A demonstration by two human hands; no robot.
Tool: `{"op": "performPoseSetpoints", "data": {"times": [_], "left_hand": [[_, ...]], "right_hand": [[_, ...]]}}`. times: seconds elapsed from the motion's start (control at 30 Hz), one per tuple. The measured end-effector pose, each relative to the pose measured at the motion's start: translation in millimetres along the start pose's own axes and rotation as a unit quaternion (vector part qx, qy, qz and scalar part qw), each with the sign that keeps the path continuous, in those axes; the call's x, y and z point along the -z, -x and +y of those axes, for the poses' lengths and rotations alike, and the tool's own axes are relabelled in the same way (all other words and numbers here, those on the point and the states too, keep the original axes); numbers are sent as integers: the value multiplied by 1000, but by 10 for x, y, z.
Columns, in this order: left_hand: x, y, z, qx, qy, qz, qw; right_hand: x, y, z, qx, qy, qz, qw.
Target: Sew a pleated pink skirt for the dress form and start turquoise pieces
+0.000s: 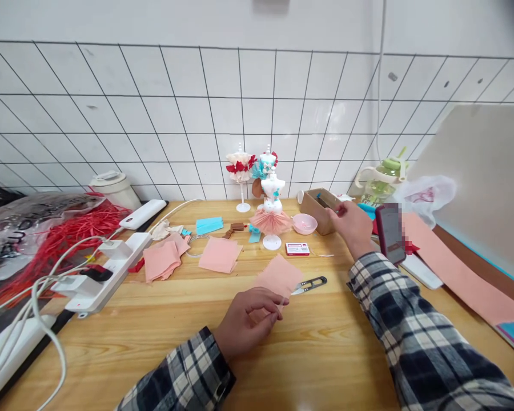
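Observation:
My left hand [252, 319] is over the wooden table, fingers curled with thumb and fingertips together, at the lower edge of a pink fabric square [282, 274]; anything between the fingertips is too small to make out. Thread snips [310, 284] lie just right of that square. At the right, my right hand [352, 224] is at the near right edge of an open cardboard box [321, 214], its fingers bent together; what they hold, if anything, is hidden. A small mannequin [273, 191] with a pink pleated skirt [270, 221] stands beyond the square.
Pink fabric stacks [165, 260] and a power strip [111, 268] with cables lie left. A pink bowl [304, 224] and small box [297, 249] are near the mannequin. A phone [390, 234] and green-lidded bottle [383, 177] stand right.

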State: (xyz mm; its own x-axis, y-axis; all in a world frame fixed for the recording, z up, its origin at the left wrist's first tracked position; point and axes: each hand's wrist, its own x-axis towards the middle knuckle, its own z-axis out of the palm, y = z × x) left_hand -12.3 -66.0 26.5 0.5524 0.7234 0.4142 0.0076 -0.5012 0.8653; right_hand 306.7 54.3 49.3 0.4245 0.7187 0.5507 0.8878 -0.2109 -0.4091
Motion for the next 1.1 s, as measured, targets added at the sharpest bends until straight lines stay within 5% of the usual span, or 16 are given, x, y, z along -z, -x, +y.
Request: {"op": "performPoseSetpoints", "data": {"times": [0.07, 0.13, 0.2, 0.27, 0.37, 0.47, 0.67, 0.8, 0.97, 1.1], "left_hand": [[11, 6, -14, -1, 8, 10, 1000], [27, 11, -28, -2, 18, 21, 1000], [41, 12, -33, 11, 32, 28, 999], [49, 10, -32, 42, 51, 19, 998], [47, 4, -27, 82, 110, 4, 990], [32, 0, -37, 121, 173, 8, 977], [-3, -10, -91, 191, 243, -23, 951], [4, -41, -105, 177, 188, -9, 966], [73, -72, -121, 112, -7, 28, 993], [78, -81, -133, 33, -272, 42, 961]], "right_hand": [[39, 341, -53, 67, -83, 70, 992], [132, 738, -154, 173, -174, 66, 967], [279, 1072, -303, 317, -277, -23, 907], [440, 1257, -470, 369, -358, -160, 843], [592, 1288, -647, 338, -444, -353, 751], [598, 1250, -695, 292, -479, -455, 691], [476, 1341, -709, 293, -455, -380, 750], [433, 1364, -710, 332, -403, -313, 794], [383, 1406, -698, 358, -297, -232, 854], [343, 1460, -706, 339, -262, -237, 872]]}}
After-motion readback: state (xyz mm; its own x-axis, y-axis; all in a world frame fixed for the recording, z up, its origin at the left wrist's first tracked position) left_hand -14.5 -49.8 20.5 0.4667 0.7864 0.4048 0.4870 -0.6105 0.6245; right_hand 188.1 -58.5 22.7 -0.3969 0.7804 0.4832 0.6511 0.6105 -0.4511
